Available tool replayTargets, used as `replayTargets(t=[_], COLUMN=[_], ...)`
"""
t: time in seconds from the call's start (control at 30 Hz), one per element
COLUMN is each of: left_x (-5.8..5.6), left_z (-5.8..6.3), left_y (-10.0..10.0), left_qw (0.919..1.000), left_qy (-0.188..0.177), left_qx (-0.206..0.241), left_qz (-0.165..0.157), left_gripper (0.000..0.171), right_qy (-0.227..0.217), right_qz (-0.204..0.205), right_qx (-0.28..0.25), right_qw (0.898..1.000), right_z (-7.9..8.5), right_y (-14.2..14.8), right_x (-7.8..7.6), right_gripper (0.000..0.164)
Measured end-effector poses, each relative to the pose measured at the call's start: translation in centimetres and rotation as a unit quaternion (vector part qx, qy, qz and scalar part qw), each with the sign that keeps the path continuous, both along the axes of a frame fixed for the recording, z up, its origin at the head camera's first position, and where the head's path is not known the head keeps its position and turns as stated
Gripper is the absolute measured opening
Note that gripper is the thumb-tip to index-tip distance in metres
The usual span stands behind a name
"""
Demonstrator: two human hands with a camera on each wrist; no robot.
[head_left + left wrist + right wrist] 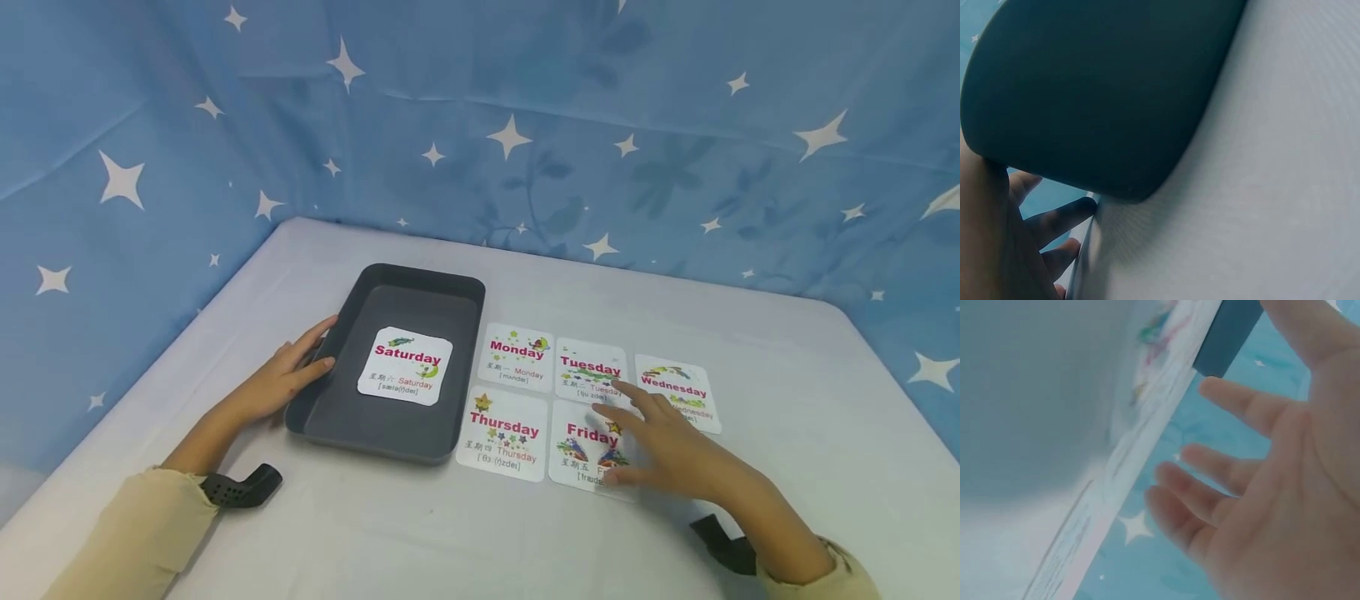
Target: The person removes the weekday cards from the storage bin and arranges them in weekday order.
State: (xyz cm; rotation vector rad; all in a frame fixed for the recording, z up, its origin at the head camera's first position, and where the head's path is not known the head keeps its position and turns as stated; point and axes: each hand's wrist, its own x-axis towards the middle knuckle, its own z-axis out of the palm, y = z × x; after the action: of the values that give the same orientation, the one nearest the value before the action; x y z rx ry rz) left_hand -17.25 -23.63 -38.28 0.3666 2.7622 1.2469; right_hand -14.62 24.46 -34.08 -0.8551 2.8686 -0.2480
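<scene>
In the head view my left hand (272, 379) rests against the left side of a dark grey tray (322, 425), fingers straight along its outer wall and thumb tip at the rim. Inside the tray lies a white Saturday card (406, 367). My right hand (675, 442) hovers with spread fingers over the right part of the Friday card (573, 450), partly covering it. Around it lie the Tuesday card (590, 363), the Wednesday card (678, 387), the Thursday card (502, 433) and the Monday card (516, 354). The right wrist view shows the palm holding nothing.
A white cloth-covered table (375, 529) carries everything. Behind it hangs a blue curtain (420, 183) with white stars. Black wrist devices, on the left (242, 487) and right (723, 546), jut from the forearms near the sleeves.
</scene>
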Motion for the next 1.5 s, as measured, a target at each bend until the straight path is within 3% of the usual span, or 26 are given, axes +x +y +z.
replayTargets(t=[0.23, 0.43, 0.63, 0.9, 1.13, 1.5], left_x=[-0.1, -0.3, 0.0, 0.3, 0.1, 0.2], left_z=[-0.3, -0.5, -0.1, -0.1, -0.4, -0.3], left_y=[-0.1, 0.0, 0.0, 0.2, 0.3, 0.0], left_qw=[1.0, 1.0, 1.0, 1.0, 0.9999, 0.9998], left_qy=[0.003, 0.005, 0.004, 0.0, 0.011, 0.013], left_qx=[0.002, -0.001, -0.001, 0.0, -0.008, -0.012], left_qz=[0.001, -0.002, 0.005, 0.01, 0.003, 0.007], left_gripper=[0.062, 0.062, 0.062, 0.062, 0.061, 0.061], right_qy=[0.013, -0.008, -0.014, -0.044, -0.039, -0.019], right_qz=[0.026, 0.052, 0.098, 0.124, 0.108, 0.11], right_qx=[-0.015, -0.038, -0.023, 0.012, 0.089, 0.062], right_qw=[0.999, 0.998, 0.995, 0.991, 0.989, 0.992], right_z=[1.2, 1.9, 1.9, 0.7, -0.3, -0.7], right_y=[-4.0, -9.7, -15.6, -20.4, -21.1, -21.4], right_x=[-2.8, -5.6, -7.6, -8.5, -8.4, -8.2], right_gripper=[0.077, 0.078, 0.083, 0.096, 0.106, 0.096])
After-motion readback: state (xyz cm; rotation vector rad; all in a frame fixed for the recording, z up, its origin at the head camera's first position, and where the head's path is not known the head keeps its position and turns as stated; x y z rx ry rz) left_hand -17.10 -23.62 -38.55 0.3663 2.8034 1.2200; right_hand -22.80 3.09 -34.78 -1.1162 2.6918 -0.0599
